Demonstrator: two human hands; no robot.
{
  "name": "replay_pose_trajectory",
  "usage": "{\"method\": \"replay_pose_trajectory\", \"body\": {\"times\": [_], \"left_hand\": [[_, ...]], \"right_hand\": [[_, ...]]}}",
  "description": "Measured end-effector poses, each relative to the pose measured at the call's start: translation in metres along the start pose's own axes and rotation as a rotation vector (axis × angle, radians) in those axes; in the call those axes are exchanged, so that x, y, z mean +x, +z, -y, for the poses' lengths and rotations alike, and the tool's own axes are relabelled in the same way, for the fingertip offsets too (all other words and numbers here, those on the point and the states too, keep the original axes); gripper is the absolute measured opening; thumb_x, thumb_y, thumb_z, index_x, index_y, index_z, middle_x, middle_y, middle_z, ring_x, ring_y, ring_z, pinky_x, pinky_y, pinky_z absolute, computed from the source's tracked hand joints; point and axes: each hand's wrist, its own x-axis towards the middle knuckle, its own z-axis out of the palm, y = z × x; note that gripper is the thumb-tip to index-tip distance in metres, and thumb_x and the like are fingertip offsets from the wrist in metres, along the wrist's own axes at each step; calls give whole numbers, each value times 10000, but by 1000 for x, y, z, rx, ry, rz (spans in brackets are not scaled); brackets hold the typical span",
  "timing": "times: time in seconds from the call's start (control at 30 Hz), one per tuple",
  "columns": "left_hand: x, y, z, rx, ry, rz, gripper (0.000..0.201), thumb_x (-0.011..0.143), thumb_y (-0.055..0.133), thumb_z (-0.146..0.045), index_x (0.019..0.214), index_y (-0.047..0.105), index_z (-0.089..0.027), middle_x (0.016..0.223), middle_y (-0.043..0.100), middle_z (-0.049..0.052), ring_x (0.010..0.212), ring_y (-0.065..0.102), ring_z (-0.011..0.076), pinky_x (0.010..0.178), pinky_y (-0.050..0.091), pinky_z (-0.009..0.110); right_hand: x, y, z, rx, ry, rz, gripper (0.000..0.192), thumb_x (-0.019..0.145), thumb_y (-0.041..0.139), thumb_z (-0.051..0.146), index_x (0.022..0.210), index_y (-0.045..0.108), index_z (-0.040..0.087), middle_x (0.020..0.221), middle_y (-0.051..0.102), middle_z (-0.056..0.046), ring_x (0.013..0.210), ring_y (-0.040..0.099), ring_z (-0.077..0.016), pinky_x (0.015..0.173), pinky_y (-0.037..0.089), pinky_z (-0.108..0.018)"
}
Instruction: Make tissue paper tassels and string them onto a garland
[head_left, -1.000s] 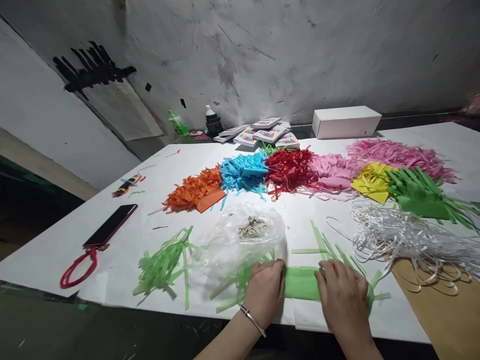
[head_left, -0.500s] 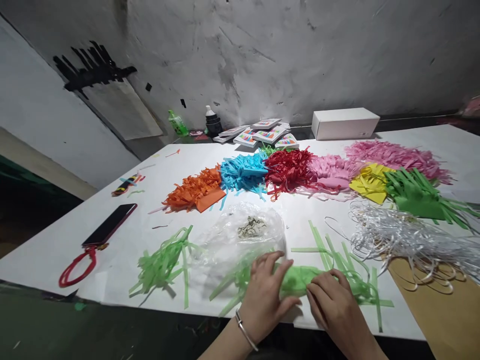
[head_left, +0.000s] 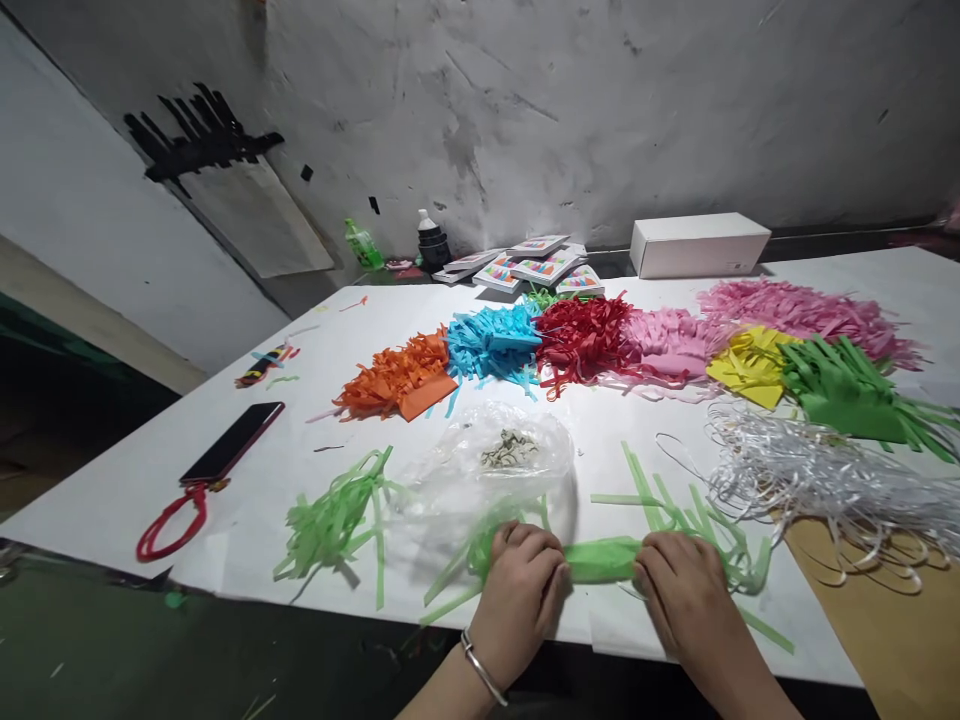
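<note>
A light green tissue-paper tassel (head_left: 602, 560) lies crosswise near the table's front edge, its middle gathered into a flat roll and its cut strips fanning out at both ends. My left hand (head_left: 527, 575), with a silver bangle at the wrist, is closed around the left part of the roll. Gripping its right part is my right hand (head_left: 684, 580), fingers curled over the paper. Another light green tassel (head_left: 330, 520) rests to the left, folded with its strips hanging loose. Behind my left hand sits a clear plastic bag (head_left: 465, 470) holding small twisted ties (head_left: 510, 449).
Tissue fringe bundles stand in a row behind: orange (head_left: 390, 380), blue (head_left: 491, 345), red (head_left: 585, 340), pink and others. White string (head_left: 810, 480) spreads at right over brown cardboard (head_left: 862, 600). A phone (head_left: 232, 443) lies left; a white box (head_left: 699, 246) is at the back.
My left hand has gone from spread fingers to a closed grip on the green paper. Both hands are farther apart, and the roll between them looks straighter and tighter.
</note>
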Motion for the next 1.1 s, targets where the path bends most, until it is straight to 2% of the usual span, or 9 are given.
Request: {"method": "replay_pose_trajectory", "body": {"times": [0.2,0.33,0.43,0.53,0.57,0.67,0.8,0.93,1.1], "left_hand": [[7,8,-6,233,-164,-29,120,852,568,-133,771,620,-204,1003,681,71,967,615,283,922,429,496],[10,10,-5,217,-167,-50,118,830,583,-122,754,613,-208,968,675,60,953,615,272,916,432,480],[11,10,-3,206,-169,-37,121,837,592,-129,742,608,-202,940,669,60,930,606,277,907,433,492],[12,9,-4,172,-204,-24,84,839,620,-126,789,621,-193,949,676,68,953,610,294,923,418,526],[11,8,-5,151,-195,-38,65,831,643,-129,842,632,-192,977,680,74,976,610,301,940,406,539],[7,7,-7,89,-43,-81,244,806,716,-163,1033,642,-215,1114,668,81,1058,592,308,1023,331,575],[3,12,-7,36,127,-87,87,879,632,-129,878,638,-215,966,685,25,983,596,244,1058,303,526],[4,14,1,-31,120,-59,121,848,630,-85,788,604,-186,849,662,24,873,580,208,966,387,439],[1,2,12,-51,98,16,143,834,676,-86,757,614,-190,806,654,3,846,558,196,878,394,390]], "right_hand": [[18,11,-1,-117,71,22,313,1013,433,226,705,489,226,645,515,0,638,473,-202,693,278,-363],[22,4,6,-149,115,-55,224,1007,459,230,816,570,197,790,616,-50,768,563,-225,789,332,-404],[19,-1,14,-58,7,-74,143,992,490,214,983,631,191,982,665,-82,981,591,-248,963,322,-469],[18,1,19,78,-123,-24,209,982,455,127,911,639,195,858,648,-43,859,574,-197,912,356,-406],[18,2,19,97,-134,-16,246,976,436,93,863,631,192,801,624,-33,798,552,-182,869,363,-382],[19,4,20,108,-115,-22,282,966,415,63,793,601,187,725,563,-19,725,511,-165,810,360,-353],[20,4,29,132,-82,4,211,989,429,144,889,610,185,816,596,-36,793,532,-186,855,346,-379],[20,9,35,127,-92,43,298,1006,366,129,859,615,202,799,597,-30,774,515,-192,845,330,-377],[11,2,16,139,-86,12,343,1023,347,133,823,618,197,788,599,-30,813,530,-186,909,329,-393]]}}
